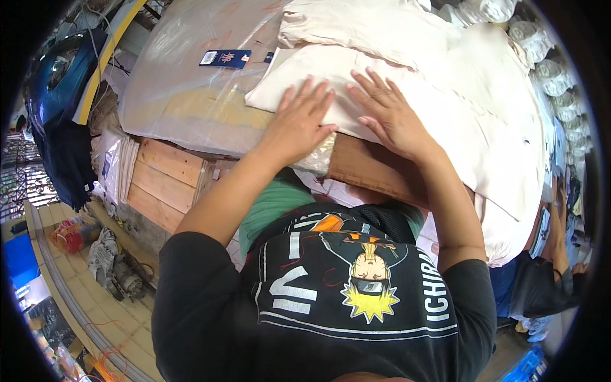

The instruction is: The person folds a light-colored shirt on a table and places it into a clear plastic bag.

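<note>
Fingers loosely spread, nothing pinched: our left hand (302, 124) and right hand (393, 118) both lie palm-down on the cream garment (458, 114). Looks like a smoothing step; next move probably calls for even, flat pressure, then a grip on its edge. Garment's on the plastic-wrapped surface (184, 95), long axis left to right, narrower end pointing left, near a navy tag (224, 58).

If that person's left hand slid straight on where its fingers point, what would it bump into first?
Probably the rumpled cream fold just beyond the flat cream cloth under the left hand, though I can't tell how high that fold stands.
</note>
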`<action>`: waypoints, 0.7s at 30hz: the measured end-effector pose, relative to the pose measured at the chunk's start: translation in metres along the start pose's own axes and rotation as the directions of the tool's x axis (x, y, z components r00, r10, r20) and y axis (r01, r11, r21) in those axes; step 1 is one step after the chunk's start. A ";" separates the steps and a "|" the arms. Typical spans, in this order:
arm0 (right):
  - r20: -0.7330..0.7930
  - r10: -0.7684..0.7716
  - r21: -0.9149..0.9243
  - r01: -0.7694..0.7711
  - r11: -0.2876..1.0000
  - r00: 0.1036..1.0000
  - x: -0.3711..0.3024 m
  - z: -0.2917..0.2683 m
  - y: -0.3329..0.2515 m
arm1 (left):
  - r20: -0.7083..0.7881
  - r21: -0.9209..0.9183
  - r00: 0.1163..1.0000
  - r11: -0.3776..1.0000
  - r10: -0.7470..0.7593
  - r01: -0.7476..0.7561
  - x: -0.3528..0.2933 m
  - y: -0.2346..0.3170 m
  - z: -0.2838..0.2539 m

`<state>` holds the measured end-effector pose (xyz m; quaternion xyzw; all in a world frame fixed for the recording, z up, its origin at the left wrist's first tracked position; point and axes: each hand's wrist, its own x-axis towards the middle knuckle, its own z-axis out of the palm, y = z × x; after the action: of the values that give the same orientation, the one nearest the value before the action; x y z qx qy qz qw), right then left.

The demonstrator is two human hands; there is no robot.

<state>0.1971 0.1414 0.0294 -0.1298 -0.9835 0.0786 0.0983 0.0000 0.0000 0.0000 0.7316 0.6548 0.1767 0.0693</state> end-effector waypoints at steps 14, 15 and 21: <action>-0.228 -0.117 -0.118 0.091 0.989 0.967 0.154 -0.002 -0.012 | -0.117 -0.044 0.986 0.992 -0.120 0.115 0.002 -0.047 -0.026; -0.264 -0.179 -0.224 0.120 0.967 0.948 0.169 0.013 -0.012 | -0.122 -0.082 0.984 0.989 -0.132 0.123 0.004 -0.058 -0.033; -0.237 0.445 0.339 -0.356 0.871 0.864 0.230 -0.004 0.014 | -0.363 -0.327 0.866 0.917 -0.345 0.228 0.055 -0.123 -0.091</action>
<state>-0.0163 0.2178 0.0704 -0.3281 -0.8852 0.2165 0.2488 -0.1426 0.0586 0.0526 0.5542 0.7259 0.4035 0.0551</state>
